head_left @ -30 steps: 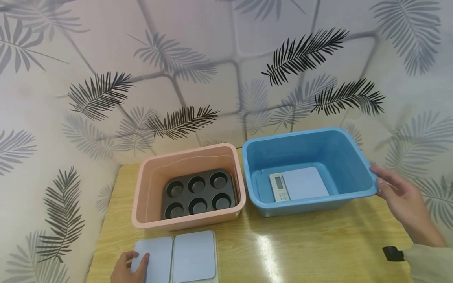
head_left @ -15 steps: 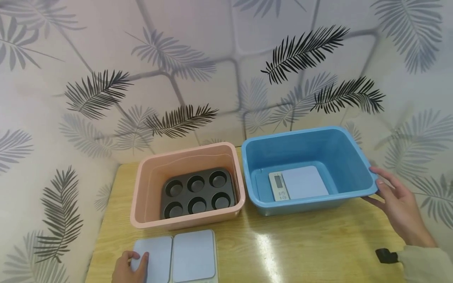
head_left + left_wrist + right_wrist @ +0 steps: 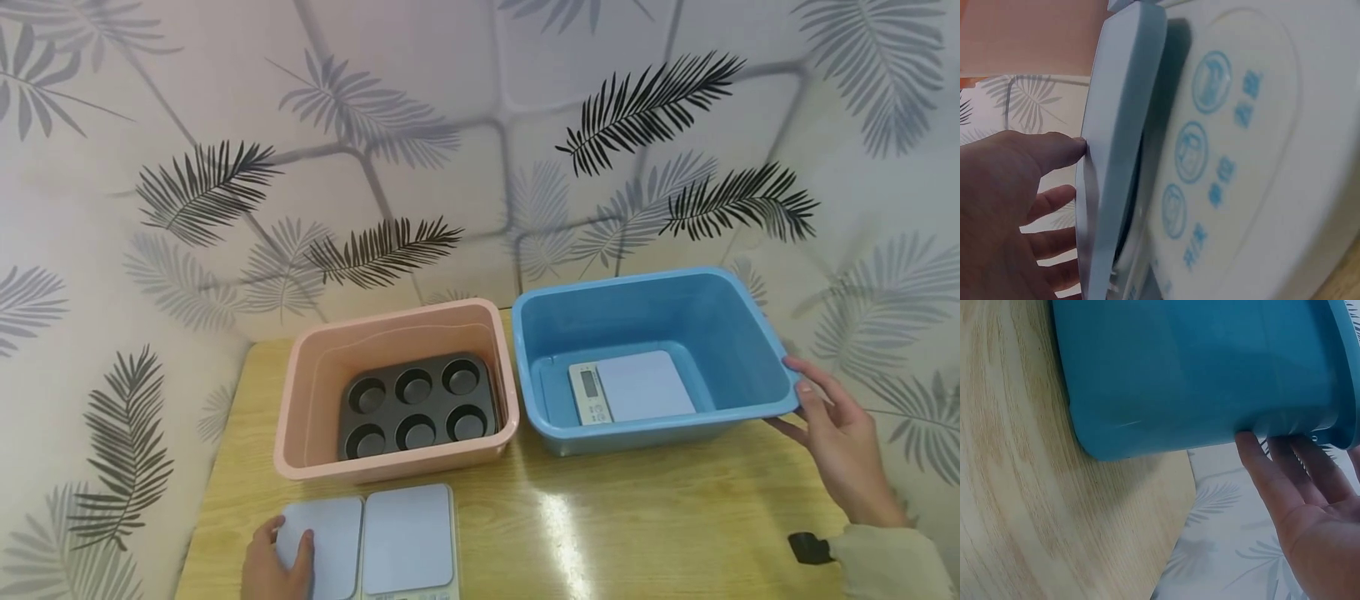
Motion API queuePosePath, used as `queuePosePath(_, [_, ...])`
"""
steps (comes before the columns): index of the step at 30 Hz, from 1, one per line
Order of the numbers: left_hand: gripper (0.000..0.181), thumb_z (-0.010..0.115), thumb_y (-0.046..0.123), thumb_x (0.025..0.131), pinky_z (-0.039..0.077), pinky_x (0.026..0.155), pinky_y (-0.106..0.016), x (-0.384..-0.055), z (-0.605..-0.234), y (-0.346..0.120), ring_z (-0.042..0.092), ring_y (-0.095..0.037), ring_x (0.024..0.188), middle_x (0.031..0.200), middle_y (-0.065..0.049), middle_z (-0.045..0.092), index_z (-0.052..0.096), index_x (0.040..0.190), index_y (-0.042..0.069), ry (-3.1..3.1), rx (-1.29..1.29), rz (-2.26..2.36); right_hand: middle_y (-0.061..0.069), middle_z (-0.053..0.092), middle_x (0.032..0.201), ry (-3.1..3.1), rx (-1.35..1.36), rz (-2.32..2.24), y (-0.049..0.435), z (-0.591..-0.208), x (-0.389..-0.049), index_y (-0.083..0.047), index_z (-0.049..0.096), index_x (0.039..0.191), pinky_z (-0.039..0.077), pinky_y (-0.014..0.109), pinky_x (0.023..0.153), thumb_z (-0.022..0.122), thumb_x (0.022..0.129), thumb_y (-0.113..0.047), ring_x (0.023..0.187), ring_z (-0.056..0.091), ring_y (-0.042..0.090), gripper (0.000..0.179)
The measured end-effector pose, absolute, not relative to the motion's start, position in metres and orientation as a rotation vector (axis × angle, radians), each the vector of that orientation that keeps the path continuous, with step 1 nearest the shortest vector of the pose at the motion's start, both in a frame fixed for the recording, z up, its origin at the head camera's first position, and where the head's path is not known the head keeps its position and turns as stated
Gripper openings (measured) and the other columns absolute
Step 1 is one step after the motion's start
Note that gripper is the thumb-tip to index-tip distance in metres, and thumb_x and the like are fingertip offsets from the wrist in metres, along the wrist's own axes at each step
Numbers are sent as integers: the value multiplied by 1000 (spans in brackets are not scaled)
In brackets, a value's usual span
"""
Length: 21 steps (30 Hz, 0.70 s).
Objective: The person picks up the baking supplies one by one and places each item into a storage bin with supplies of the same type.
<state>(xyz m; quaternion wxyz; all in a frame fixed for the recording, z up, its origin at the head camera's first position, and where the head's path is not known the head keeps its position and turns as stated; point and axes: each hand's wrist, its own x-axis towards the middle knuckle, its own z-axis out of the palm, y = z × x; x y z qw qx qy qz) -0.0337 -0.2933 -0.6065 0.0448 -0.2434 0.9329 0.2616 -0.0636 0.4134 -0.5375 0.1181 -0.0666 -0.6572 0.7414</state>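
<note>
My left hand [image 3: 276, 567] rests on the light platform of a kitchen scale [image 3: 333, 542], thumb and fingers spread. In the left wrist view, the thumb [image 3: 1063, 150] touches the flat face of that platform, and blue-printed buttons show beyond its edge. A second kitchen scale [image 3: 408, 537] lies close alongside. At the far right, my right hand [image 3: 851, 442] touches the outer end of a blue plastic basin [image 3: 716, 342]. The right wrist view has its extended fingers [image 3: 1272, 481] against the outer wall, just below the rim. Inside the basin lies another kitchen scale [image 3: 645, 387] with a small display.
Left of the blue basin stands a pink plastic basin [image 3: 318, 400] with a dark muffin tin [image 3: 390, 414] in it. Both sit on a wooden table [image 3: 637, 508], near the leaf-patterned wall [image 3: 465, 167]. A black strap end [image 3: 810, 548] hangs by the right sleeve [image 3: 888, 558].
The right hand has turned slightly at the blue basin, and a lower finger now shows under the rim. The left hand keeps its place on the scale. The head view has shifted a little.
</note>
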Motion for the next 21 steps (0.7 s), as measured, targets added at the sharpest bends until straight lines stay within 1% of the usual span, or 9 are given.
queuePosePath(3, [66, 64, 26, 104, 50, 107, -70, -37, -607, -292, 55, -61, 127, 141, -43, 51, 38, 152, -13, 2847, -774, 801, -13, 63, 141, -1915, -184, 2176, 414, -538, -63, -9, 51, 163, 66, 20, 82, 51, 116, -16, 114, 74, -4, 47])
queuePosePath(5, [68, 63, 26, 103, 51, 106, -69, -38, -606, -293, 56, -61, 126, 140, -44, 51, 37, 151, -15, 2821, -797, 813, -15, 63, 139, -1920, -193, 2183, 413, -537, -63, -9, 49, 164, 66, 20, 83, 51, 116, -17, 114, 74, -4, 48])
queuePosePath(7, [69, 63, 27, 104, 52, 105, -68, -38, -604, -293, 57, -61, 125, 137, -44, 51, 37, 149, -18, 2776, -826, 813, -12, 61, 144, -1929, -205, 2188, 413, -536, -63, -10, 49, 164, 65, 20, 83, 51, 116, -18, 115, 73, -5, 49])
queuePosePath(8, [69, 62, 28, 105, 52, 106, -68, -38, -602, -293, 57, -60, 125, 136, -44, 51, 37, 148, -20, 2748, -842, 812, -9, 59, 147, -1939, -213, 2185, 412, -536, -63, -10, 49, 165, 65, 19, 83, 51, 116, -18, 115, 73, -6, 49])
queuePosePath(11, [68, 61, 30, 106, 52, 106, -67, -38, -600, -293, 56, -59, 125, 132, -43, 50, 40, 146, -22, 2676, -882, 792, 1, 51, 160, -1968, -246, 2171, 410, -533, -64, -13, 49, 165, 65, 18, 83, 52, 116, -21, 114, 71, -9, 50])
queuePosePath(13, [68, 62, 31, 106, 53, 105, -67, -39, -602, -294, 57, -59, 124, 131, -43, 51, 42, 145, -22, 2672, -902, 803, 4, 45, 165, -1978, -266, 2165, 410, -531, -64, -14, 48, 166, 65, 18, 83, 52, 116, -22, 113, 70, -10, 50])
queuePosePath(16, [68, 65, 33, 104, 53, 101, -66, -41, -607, -297, 59, -58, 120, 127, -43, 54, 47, 140, -22, 2700, -923, 833, 3, 45, 166, -1972, -267, 2165, 410, -531, -63, -14, 48, 166, 65, 18, 83, 52, 116, -21, 113, 70, -10, 50])
queuePosePath(19, [73, 69, 40, 103, 54, 100, -65, -43, -612, -304, 62, -58, 119, 128, -44, 58, 50, 138, -21, 2677, -946, 898, 1, 49, 163, -1951, -237, 2168, 411, -530, -62, -12, 47, 166, 65, 18, 83, 51, 116, -20, 114, 71, -9, 51])
queuePosePath(21, [82, 72, 50, 101, 55, 98, -63, -42, -614, -311, 62, -58, 120, 131, -45, 59, 50, 140, -19, 2621, -968, 966, -1, 51, 161, -1945, -218, 2163, 411, -531, -61, -10, 47, 166, 65, 19, 83, 51, 116, -19, 115, 71, -9, 51])
